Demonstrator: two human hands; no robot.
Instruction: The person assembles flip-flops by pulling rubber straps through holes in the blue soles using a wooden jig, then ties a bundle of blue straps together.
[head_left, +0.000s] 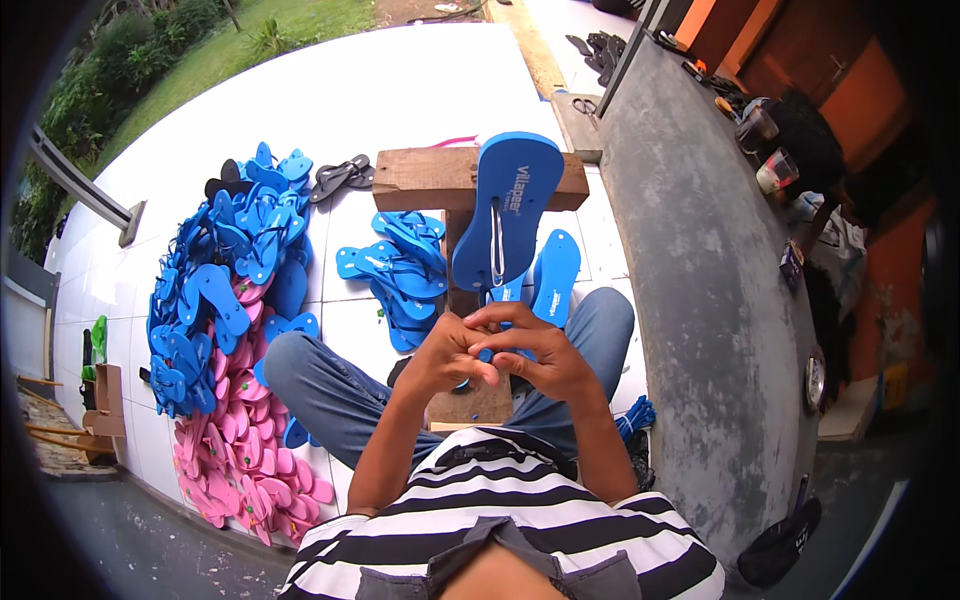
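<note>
Now a small blue piece (486, 355) is pinched between the left hand (443, 354) and the right hand (545, 358), held on the near side of the blue sole (513, 170); should that fingertip grip be loosened, the piece could be dropped.

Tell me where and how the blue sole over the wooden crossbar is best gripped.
Probably by the broad far end of the blue sole, coming from the right, thumb and fingers on opposite faces: its rounded rim extends past the wooden crossbar, clear of the pale loop along its nearer half.
</note>
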